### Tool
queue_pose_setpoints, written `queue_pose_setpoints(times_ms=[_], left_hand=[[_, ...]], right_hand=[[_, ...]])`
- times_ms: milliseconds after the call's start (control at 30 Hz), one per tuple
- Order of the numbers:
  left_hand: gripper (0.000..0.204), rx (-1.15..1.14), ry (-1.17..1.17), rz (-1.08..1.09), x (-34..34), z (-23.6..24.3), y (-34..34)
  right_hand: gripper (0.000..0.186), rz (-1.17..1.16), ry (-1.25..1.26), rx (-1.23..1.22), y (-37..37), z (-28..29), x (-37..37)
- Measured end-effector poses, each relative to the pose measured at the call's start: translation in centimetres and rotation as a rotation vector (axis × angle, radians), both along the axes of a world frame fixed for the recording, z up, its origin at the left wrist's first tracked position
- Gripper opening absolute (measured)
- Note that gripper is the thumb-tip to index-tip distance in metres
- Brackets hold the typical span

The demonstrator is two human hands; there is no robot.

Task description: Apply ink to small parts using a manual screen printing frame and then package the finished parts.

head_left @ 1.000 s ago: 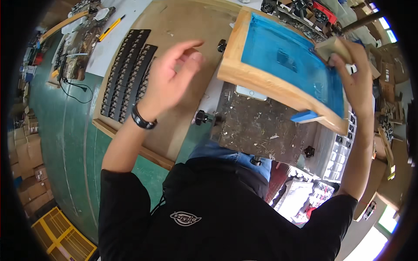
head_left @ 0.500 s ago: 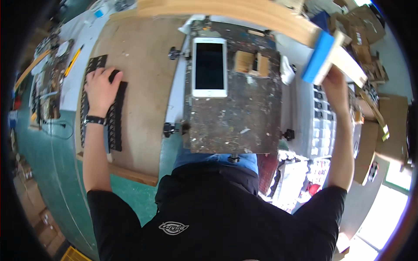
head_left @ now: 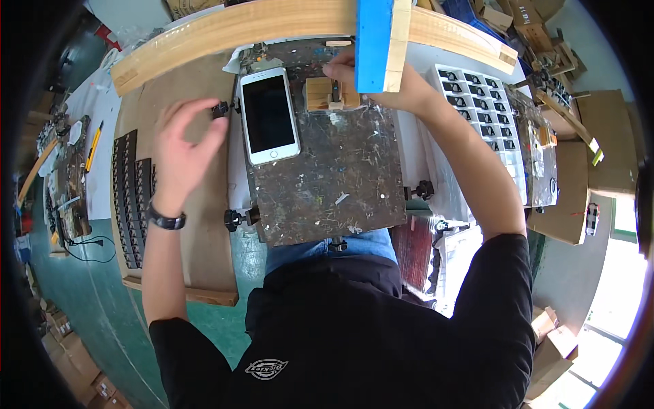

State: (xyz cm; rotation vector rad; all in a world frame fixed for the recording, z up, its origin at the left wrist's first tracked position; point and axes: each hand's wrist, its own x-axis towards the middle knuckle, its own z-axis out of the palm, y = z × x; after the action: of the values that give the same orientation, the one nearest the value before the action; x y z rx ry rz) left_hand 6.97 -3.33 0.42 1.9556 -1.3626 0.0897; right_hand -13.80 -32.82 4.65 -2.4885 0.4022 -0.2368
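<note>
My left hand (head_left: 182, 153) hovers over the brown board (head_left: 197, 225), thumb and forefinger apart in a wide curve. Their tips overlap a black clamp knob (head_left: 221, 109) at the worktop's left edge; touch cannot be told. My right hand (head_left: 395, 90) reaches over the far part of the scuffed dark worktop (head_left: 327, 184). Its bent fingertips are beside a small wooden fixture (head_left: 317, 93) with an upright black piece (head_left: 335, 90). The blue-faced wooden post (head_left: 375, 48) hides part of that hand, and what its fingers hold cannot be seen. A white phone (head_left: 270, 116) lies left of the fixture.
A long wooden beam (head_left: 272, 26) crosses above the far edge. Black ridged strips (head_left: 127, 198) lie on the brown board. To the right stands a white compartment tray (head_left: 507, 153) holding small black parts. A yellow cutter (head_left: 93, 146) lies far left; another clamp knob (head_left: 234, 219) juts out nearer.
My left hand has lifted off the black strips and moved right toward the worktop, its fingers spreading. My right hand has come left from beside the tray to the wooden fixture. The view has shifted.
</note>
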Motion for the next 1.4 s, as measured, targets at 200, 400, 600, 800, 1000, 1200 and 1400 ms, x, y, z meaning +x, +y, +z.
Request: queue_pose_setpoints(times_ms=[200,400,600,800,1000,1200,1400], left_hand=[[0.034,-0.194,0.036,-0.208,-4.2,0.0,-8.4],[0.027,-0.085,0.264,-0.375,-6.6,-0.6,-13.3],[0.028,-0.044,0.146,-0.360,-6.6,-0.7,-13.1],[0.030,-0.105,0.057,-0.397,-7.2,-0.4,-12.9],[0.031,-0.004,0.082,-0.388,-6.4,-0.3,-12.1],[0.035,-0.105,-0.019,-0.450,-6.7,1.2,-9.1],[0.041,-0.130,0.018,-0.374,-4.8,2.0,-6.9]], right_hand=[[0.021,-0.143,-0.256,0.473,0.5,2.3,-8.6],[0.021,-0.496,-0.352,0.416,-1.5,3.3,-23.0],[0.022,-0.753,-0.328,0.436,-1.5,0.9,-29.7],[0.024,-0.671,-0.196,0.278,-0.4,-0.4,-27.6],[0.024,-0.651,-0.099,-0.047,0.1,0.6,-26.7],[0.020,-0.681,-0.135,0.006,0.2,1.3,-26.5],[0.019,-0.591,-0.129,0.022,-0.1,2.3,-23.2]])
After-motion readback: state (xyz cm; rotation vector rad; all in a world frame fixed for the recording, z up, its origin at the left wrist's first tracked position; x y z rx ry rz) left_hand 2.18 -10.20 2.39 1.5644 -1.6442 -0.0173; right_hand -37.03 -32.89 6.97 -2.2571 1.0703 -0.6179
